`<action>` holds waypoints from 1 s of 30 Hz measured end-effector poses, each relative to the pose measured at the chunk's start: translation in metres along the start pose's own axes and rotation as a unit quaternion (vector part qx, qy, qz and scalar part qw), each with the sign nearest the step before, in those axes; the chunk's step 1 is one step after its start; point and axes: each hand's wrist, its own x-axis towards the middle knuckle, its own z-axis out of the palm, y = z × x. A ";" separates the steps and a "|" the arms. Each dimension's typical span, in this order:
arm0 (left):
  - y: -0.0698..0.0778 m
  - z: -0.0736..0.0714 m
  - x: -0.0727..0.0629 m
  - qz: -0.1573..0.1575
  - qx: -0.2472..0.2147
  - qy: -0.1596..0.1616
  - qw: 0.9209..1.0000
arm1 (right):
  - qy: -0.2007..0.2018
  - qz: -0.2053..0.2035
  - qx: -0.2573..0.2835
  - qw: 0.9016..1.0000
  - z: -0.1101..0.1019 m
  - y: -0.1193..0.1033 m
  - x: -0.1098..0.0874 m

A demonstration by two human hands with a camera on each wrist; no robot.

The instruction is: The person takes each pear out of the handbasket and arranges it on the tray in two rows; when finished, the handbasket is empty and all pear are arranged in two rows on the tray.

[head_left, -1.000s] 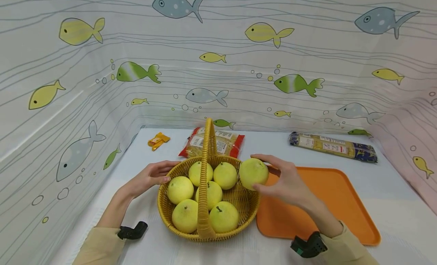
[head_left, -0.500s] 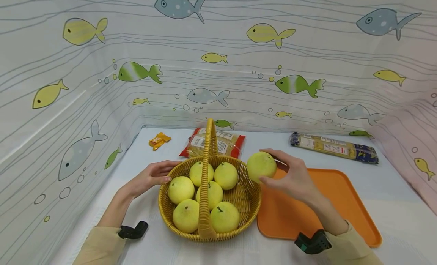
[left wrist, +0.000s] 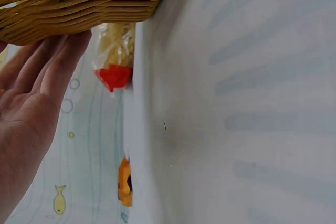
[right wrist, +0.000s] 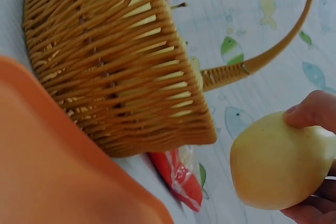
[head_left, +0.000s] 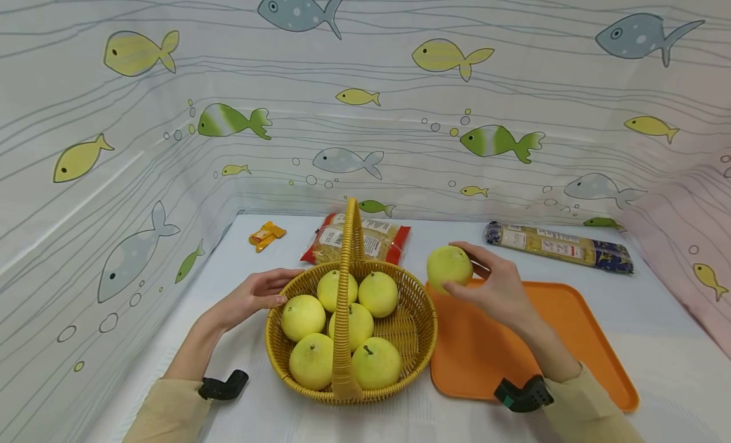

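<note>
In the head view, my right hand (head_left: 495, 287) holds a round yellow-green pear (head_left: 448, 268) between thumb and fingers. It is raised just right of the basket, overlapping the tray's far left corner. The right wrist view shows the same pear (right wrist: 278, 163) away from the wicker basket (right wrist: 115, 72). My left hand (head_left: 251, 299) rests against the left side of the basket (head_left: 274, 360), thumb at the rim. Its fingers (left wrist: 52, 72) lie straight along the weave in the left wrist view. Several pears (head_left: 377, 363) sit inside the basket, under its tall arched handle (head_left: 342, 316).
An orange tray (head_left: 548, 341) lies right of the basket. Behind the basket is a clear bag with red ends (head_left: 371, 240). A long pack of noodles (head_left: 556, 245) lies at the back right, and small orange packets (head_left: 266, 235) at the back left. Fish-print curtains (head_left: 365, 132) enclose the table.
My right hand has lifted the pear off the basket's right side and carried it to the right, over the tray's edge. The left hand stays at the basket.
</note>
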 end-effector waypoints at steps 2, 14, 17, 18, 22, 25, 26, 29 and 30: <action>0.000 0.000 0.000 0.000 0.000 0.000 1.000 | -0.002 0.011 -0.001 1.000 0.000 0.003 0.001; 0.001 0.000 0.000 0.000 0.002 0.002 1.000 | -0.014 0.060 -0.007 0.998 0.001 0.022 0.005; 0.001 0.000 0.000 -0.001 0.001 0.001 1.000 | -0.022 0.068 -0.017 0.997 0.003 0.029 0.005; 0.001 0.000 0.000 -0.001 0.000 0.001 1.000 | -0.025 0.069 -0.022 0.997 0.005 0.031 0.005; 0.000 0.000 0.000 -0.001 -0.001 0.000 1.000 | -0.036 0.068 -0.040 0.996 0.009 0.040 0.004; 0.000 0.000 0.000 -0.001 0.001 0.001 1.000 | -0.043 0.071 -0.043 0.996 0.011 0.044 0.004; 0.000 0.000 0.000 -0.001 0.002 0.001 1.000 | -0.045 0.074 -0.041 0.995 0.011 0.045 0.003; 0.000 0.000 0.000 0.000 0.004 0.000 1.000 | -0.051 0.083 -0.037 0.995 0.011 0.047 0.002; 0.000 0.000 0.000 0.000 0.004 0.000 1.000 | -0.052 0.086 -0.036 0.994 0.011 0.048 0.002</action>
